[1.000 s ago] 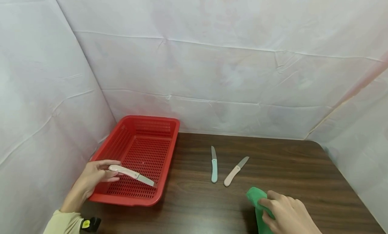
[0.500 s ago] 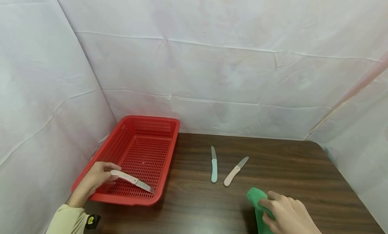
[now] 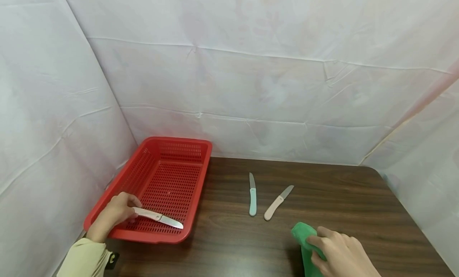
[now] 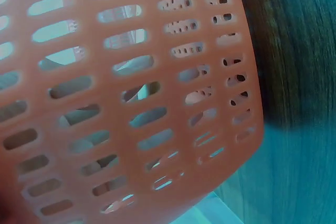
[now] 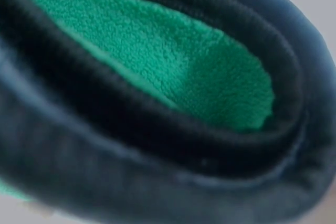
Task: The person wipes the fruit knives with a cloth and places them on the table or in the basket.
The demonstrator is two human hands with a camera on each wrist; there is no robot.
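Observation:
My left hand point(image 3: 116, 213) reaches over the near left side of the red plastic basket point(image 3: 206, 165) and pinches the handle end of a paring knife point(image 3: 148, 214). The knife has a pale pink handle and lies low over the basket floor, its blade pointing right toward the near right corner. In the left wrist view the slotted basket wall point(image 4: 173, 103) fills most of the picture and hides the fingers. At the lower right, my right hand point(image 3: 338, 251) grips a green cloth point(image 3: 303, 231). The cloth's fuzzy surface point(image 5: 157, 51) shows in the right wrist view, framed by a dark band.
On the dark wooden table point(image 3: 229, 245) lie two more knives, one with a light blue handle point(image 3: 253, 201) and one with a pale pink handle point(image 3: 273, 208). White sheeting point(image 3: 251, 89) hangs behind and along both sides. The basket stands close to the left sheet.
My left hand has moved slightly right and down into the basket with the knife, whose blade has swung a little flatter. The right hand and cloth have stayed in place.

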